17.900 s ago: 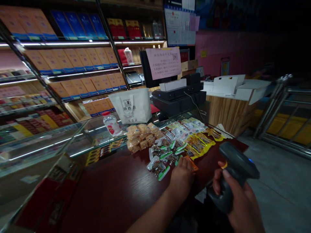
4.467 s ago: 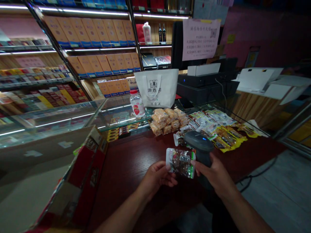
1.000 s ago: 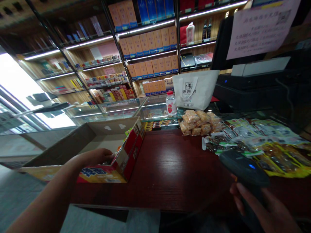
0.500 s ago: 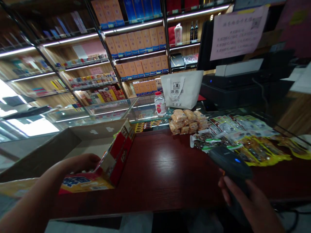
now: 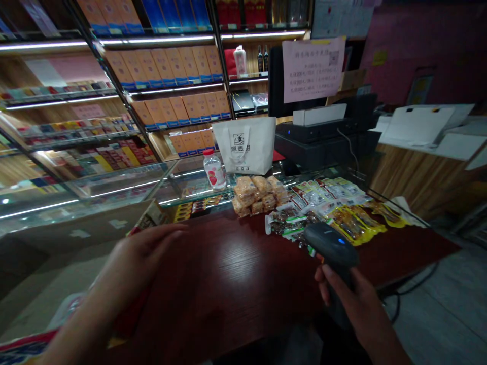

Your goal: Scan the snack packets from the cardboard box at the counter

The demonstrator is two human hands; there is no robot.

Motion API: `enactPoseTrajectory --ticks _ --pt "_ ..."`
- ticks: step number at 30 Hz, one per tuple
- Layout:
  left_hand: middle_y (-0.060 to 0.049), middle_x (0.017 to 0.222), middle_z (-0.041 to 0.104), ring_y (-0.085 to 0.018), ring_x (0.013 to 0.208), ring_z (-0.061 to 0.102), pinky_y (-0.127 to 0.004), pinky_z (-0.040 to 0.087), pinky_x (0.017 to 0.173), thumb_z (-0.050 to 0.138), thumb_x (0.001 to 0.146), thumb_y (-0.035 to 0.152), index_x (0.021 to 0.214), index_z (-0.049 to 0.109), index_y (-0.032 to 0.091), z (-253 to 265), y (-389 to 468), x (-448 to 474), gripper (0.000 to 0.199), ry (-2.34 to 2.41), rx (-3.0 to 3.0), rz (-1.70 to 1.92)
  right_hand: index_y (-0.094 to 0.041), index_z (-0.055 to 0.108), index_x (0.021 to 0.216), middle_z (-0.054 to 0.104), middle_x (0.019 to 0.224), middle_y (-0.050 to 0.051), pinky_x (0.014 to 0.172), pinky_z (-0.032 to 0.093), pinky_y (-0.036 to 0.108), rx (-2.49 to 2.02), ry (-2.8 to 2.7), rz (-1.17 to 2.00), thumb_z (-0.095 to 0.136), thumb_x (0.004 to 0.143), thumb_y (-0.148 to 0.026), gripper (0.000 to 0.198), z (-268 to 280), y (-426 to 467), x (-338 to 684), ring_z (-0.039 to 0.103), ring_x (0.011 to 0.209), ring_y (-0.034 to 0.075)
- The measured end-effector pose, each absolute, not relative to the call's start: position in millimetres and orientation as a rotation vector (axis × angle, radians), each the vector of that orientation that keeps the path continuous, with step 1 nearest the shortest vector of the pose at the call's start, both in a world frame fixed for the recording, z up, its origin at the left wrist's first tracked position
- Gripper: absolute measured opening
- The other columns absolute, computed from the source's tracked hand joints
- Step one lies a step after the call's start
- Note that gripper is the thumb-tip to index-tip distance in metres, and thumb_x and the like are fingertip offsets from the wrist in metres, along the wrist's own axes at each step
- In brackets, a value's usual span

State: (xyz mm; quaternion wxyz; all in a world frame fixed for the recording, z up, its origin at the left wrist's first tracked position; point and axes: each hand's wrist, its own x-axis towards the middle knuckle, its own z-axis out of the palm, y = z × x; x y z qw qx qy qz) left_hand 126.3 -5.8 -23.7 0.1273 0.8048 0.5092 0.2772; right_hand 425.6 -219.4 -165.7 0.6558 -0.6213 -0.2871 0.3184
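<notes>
At a dim shop counter, the right hand (image 5: 353, 304) grips a black handheld barcode scanner (image 5: 331, 246), its blue light on. The left hand (image 5: 142, 253) hovers open and empty near the red cardboard carton (image 5: 148, 219), apparently not touching it. Most clear-wrapped snack packets (image 5: 292, 223) lie unpacked beyond the bare dark wooden counter (image 5: 236, 274).

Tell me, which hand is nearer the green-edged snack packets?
Right. The right hand, holding the scanner, sits just in front of the green-edged snack packets; the left hand, open, is off by the cardboard box.
</notes>
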Motion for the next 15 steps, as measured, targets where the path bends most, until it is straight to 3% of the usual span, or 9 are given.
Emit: enactPoseTrajectory --ticks 2,4,7,10,15 --pt "-0.006 0.099 0.078 -0.023 0.087 0.071 -0.032 0.054 0.082 0.055 0.083 0.042 0.096 0.077 0.020 -58.8 -9.4 180.3 0.035 1.157 2.331 0.606 -0.019 0.064 0.093 0.065 0.061 -0.002 0.051 0.044 0.025 -1.369 -0.585 0.702 0.068 0.084 -0.059 0.041 -166.4 -220.0 429.5 0.054 0.051 0.013" --pt "-0.008 0.094 0.078 -0.021 0.075 0.070 -0.031 0.055 0.073 0.053 0.086 0.031 0.098 0.077 0.017 -96.5 -9.1 231.1 0.030 0.985 2.335 0.526 -0.019 0.065 0.097 0.066 0.064 -0.002 0.049 0.043 0.024 -1.323 -0.514 0.680 0.069 0.083 -0.058 0.042 -165.7 -221.5 432.1 0.053 0.050 0.012" --pt "-0.010 0.097 0.077 -0.022 0.088 0.069 -0.032 0.052 0.083 0.055 0.087 0.017 0.095 0.077 0.016 -135.9 -5.8 293.2 0.023 0.852 2.462 0.643 -0.019 0.065 0.103 0.067 0.069 -0.003 0.046 0.042 0.022 -1.266 -0.420 0.642 0.073 0.081 -0.056 0.044 -164.7 -224.9 435.2 0.051 0.047 0.010" --pt "-0.010 0.101 0.075 -0.024 0.100 0.063 -0.035 0.047 0.091 0.054 0.092 0.018 0.098 0.076 0.017 -145.8 -9.0 339.6 0.022 0.770 2.700 0.728 -0.019 0.064 0.107 0.068 0.072 -0.003 0.044 0.042 0.021 -1.256 -0.361 0.630 0.075 0.079 -0.056 0.047 -166.6 -228.2 438.7 0.052 0.046 0.009" --pt "-0.012 0.102 0.071 -0.031 0.105 0.056 -0.045 0.040 0.088 0.059 0.091 0.027 0.096 0.074 0.016 -140.2 -21.7 393.0 0.019 0.850 3.063 0.586 -0.019 0.065 0.106 0.068 0.071 -0.003 0.043 0.042 0.020 -1.247 -0.354 0.609 0.075 0.078 -0.056 0.047 -170.7 -231.7 444.6 0.052 0.046 0.009"
